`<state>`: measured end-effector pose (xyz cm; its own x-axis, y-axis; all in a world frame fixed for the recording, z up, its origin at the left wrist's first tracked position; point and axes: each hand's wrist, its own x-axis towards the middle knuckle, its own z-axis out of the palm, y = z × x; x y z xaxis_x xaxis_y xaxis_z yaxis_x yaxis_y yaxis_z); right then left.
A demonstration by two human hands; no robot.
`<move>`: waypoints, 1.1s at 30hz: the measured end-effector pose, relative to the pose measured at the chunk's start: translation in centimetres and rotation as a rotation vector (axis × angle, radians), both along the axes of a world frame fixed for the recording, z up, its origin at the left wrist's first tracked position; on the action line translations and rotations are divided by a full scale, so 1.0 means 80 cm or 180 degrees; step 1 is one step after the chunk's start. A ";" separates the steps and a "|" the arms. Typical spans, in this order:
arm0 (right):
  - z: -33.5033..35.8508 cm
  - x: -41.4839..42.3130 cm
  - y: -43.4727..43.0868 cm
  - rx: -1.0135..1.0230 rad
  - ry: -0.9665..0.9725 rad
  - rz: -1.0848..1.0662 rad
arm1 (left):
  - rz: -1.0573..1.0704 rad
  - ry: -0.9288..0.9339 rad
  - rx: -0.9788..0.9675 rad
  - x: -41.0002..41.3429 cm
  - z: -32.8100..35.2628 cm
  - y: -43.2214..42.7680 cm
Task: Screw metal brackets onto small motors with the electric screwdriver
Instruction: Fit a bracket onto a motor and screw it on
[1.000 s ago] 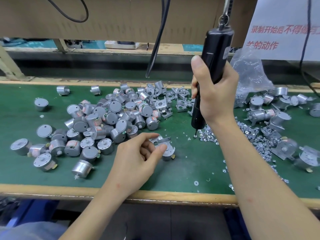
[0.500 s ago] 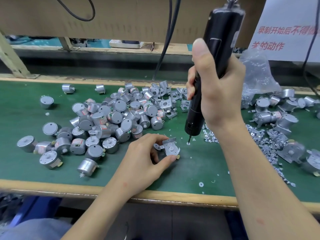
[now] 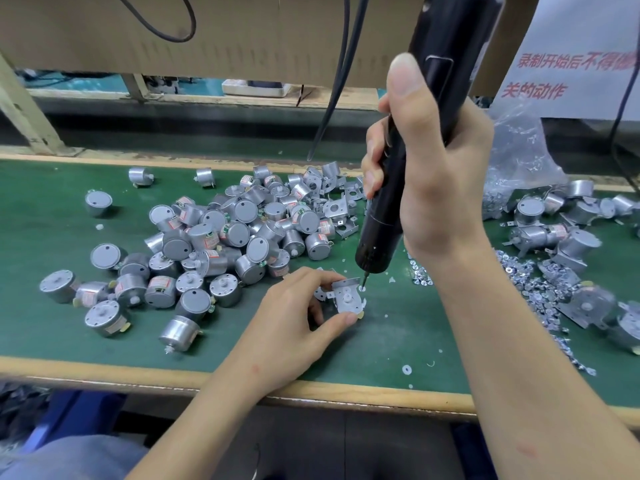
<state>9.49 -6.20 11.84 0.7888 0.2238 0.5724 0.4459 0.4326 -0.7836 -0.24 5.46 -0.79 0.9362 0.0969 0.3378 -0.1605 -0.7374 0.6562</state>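
Note:
My left hand [image 3: 294, 317] pinches a small silver motor with a metal bracket [image 3: 346, 297] laid on its top face, low over the green bench mat [image 3: 398, 341]. My right hand [image 3: 426, 161] grips the black electric screwdriver [image 3: 388, 216] upright. Its bit tip [image 3: 363, 282] sits at the bracket's right edge, just above the mat. A heap of bare silver motors [image 3: 214, 244] lies to the left, with loose brackets [image 3: 339, 202] behind it.
Small screws [image 3: 540, 285] are strewn right of my right forearm, and motors with brackets fitted [image 3: 568, 244] lie further right. A clear plastic bag [image 3: 519, 157] stands at the back right. Black cables [image 3: 332, 98] hang ahead. The bench's wooden front edge [image 3: 346, 386] runs close to me.
The screwdriver has come down and left from the screw pile until its tip meets the bracket. My left hand has turned the motor and bracket up toward it.

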 end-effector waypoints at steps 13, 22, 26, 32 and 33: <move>-0.007 -0.003 0.015 0.0080 0.0044 0.0002 | 0.0031 -0.0014 0.0021 0.001 -0.001 0.000; -0.013 -0.001 0.019 0.0041 0.0086 -0.0011 | 0.0046 0.0023 -0.0010 0.000 0.000 0.000; -0.015 0.000 0.021 0.0015 0.0052 -0.0037 | 0.0063 0.0047 0.0037 0.001 0.000 -0.001; -0.017 0.002 0.023 -0.0045 -0.0008 -0.0033 | 0.0092 0.0106 0.0026 0.000 -0.001 -0.001; -0.017 0.002 0.024 -0.0063 -0.0025 -0.0032 | 0.0077 0.0135 0.0030 0.000 -0.001 -0.002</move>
<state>9.66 -4.29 10.50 0.7867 0.2272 0.5741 0.4563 0.4125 -0.7885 -0.20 5.34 -0.87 0.9471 0.1166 0.2989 -0.1147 -0.7469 0.6550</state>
